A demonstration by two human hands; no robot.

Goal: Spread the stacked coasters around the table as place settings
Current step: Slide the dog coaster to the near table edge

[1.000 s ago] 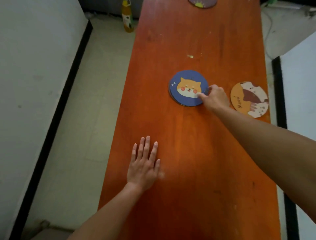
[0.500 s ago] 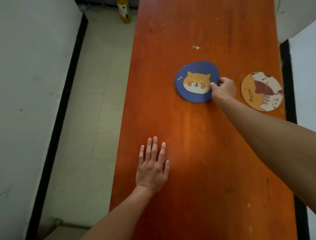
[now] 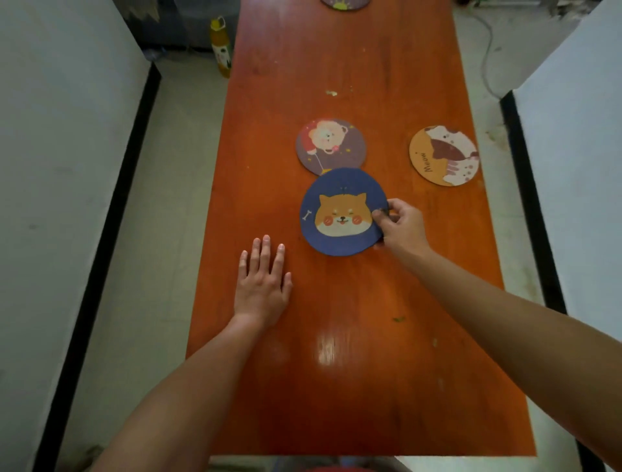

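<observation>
A blue coaster with a dog face [image 3: 340,215] is pinched at its right edge by my right hand [image 3: 400,229], near the middle of the long orange table [image 3: 370,370]. Just beyond it lies a purple-grey coaster with a bear [image 3: 331,145], its near edge slightly covered by the blue one. An orange "Meow" cat coaster [image 3: 443,155] rests near the table's right edge. Another coaster [image 3: 345,3] shows partly at the far end. My left hand [image 3: 262,286] lies flat on the table with fingers apart, near the left edge.
A yellow bottle [image 3: 221,47] stands on the floor by the table's far left side. White panels with black edging flank the table on both sides [image 3: 67,168], leaving narrow floor strips. A cable [image 3: 488,60] runs on the floor at far right.
My right hand has drawn the blue dog coaster off the stack towards me, uncovering the bear coaster beneath. My left hand stays flat on the table.
</observation>
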